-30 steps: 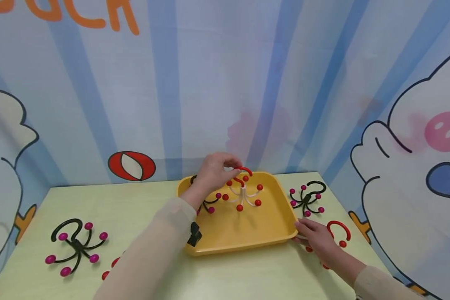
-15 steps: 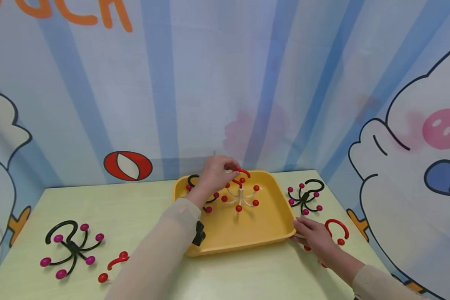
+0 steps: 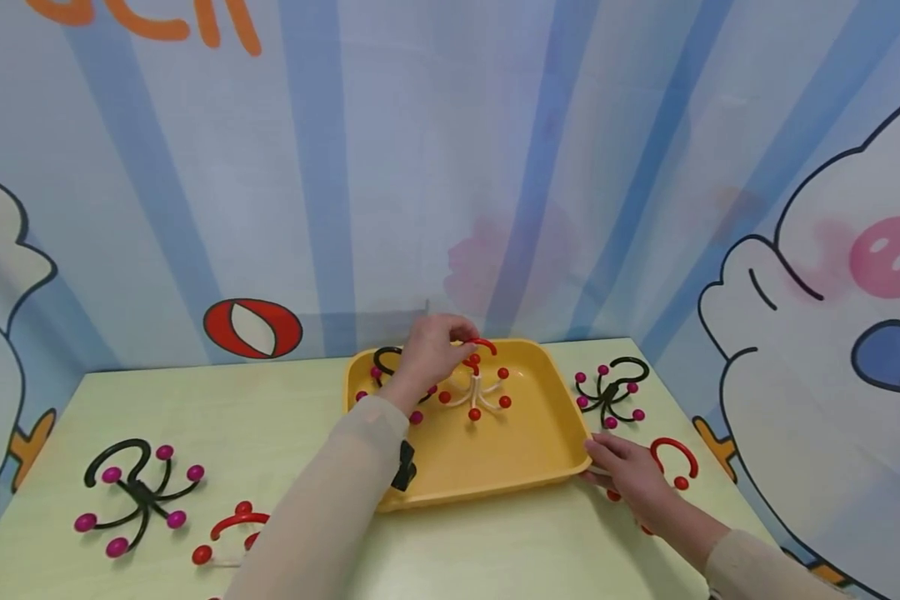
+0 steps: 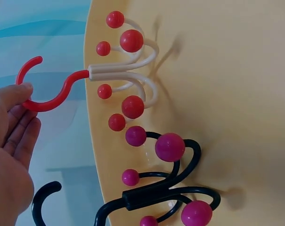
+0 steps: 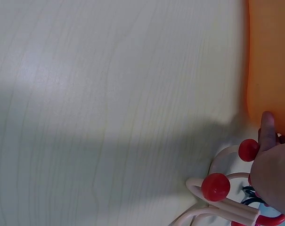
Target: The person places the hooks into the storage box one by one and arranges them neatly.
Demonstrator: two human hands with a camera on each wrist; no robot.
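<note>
My left hand [image 3: 431, 354] pinches the red hook [image 4: 62, 96] of a claw-shaped hanger [image 3: 476, 392], whose several white curved arms end in red balls. It stands upright with its arms down in the yellow tray [image 3: 487, 479]. Beside it in the tray, partly behind my left wrist, is a black hanger [image 4: 151, 193] with magenta balls. At the tray's near right corner, my right hand [image 3: 633, 475] grips the rim, thumb at the edge and other fingers lower. In the right wrist view, one finger touches the tray's outer wall [image 5: 272, 70].
Another black hanger [image 3: 142, 492] lies at the table's left, and one [image 3: 609, 393] right of the tray. White hangers with red hooks lie front left [image 3: 240, 521], partly under my left sleeve, and beneath my right hand [image 3: 675, 450]. A printed cloth [image 3: 420, 167] backs the table.
My left forearm has swung slightly right, uncovering more of the front-left red-ball hanger. The held hanger has shifted a little left. My right hand keeps its place on the tray.
</note>
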